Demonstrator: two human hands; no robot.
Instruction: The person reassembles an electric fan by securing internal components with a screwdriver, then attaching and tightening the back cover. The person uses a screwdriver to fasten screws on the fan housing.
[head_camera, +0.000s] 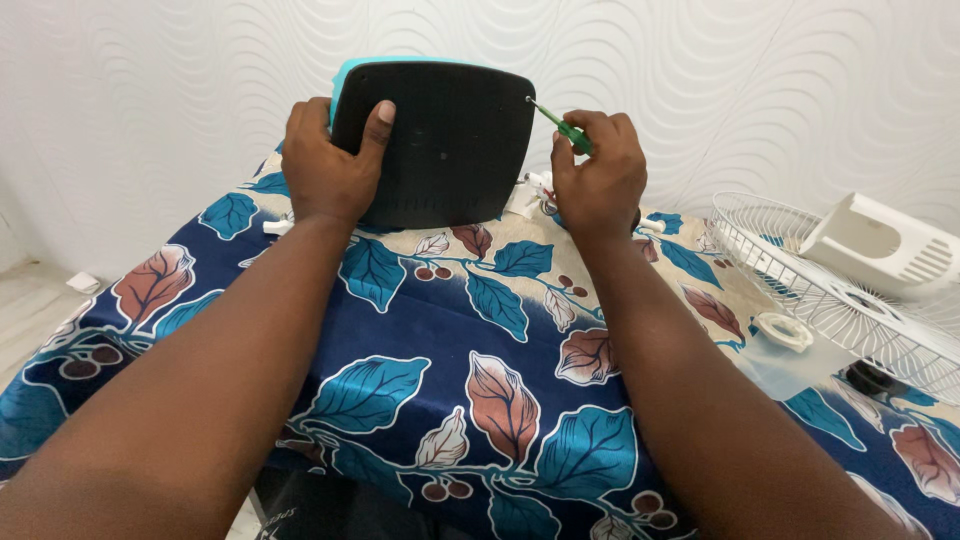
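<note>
Black base (440, 145) stands on edge; your left hand (325, 165) clamps it, right hand (598, 170) fingers pinch the screwdriver (560, 124), whose tip may slip off the corner screw.

You are in a home, at a desk (420, 330) draped with a leaf-patterned cloth (500, 400) in blue, teal and rust. Behind it stands a white wall (700, 70) with an embossed wave pattern. A dismantled fan's wire guard (800, 270) and white housing (880, 245) lie to your right, suggesting a household repair.
</note>
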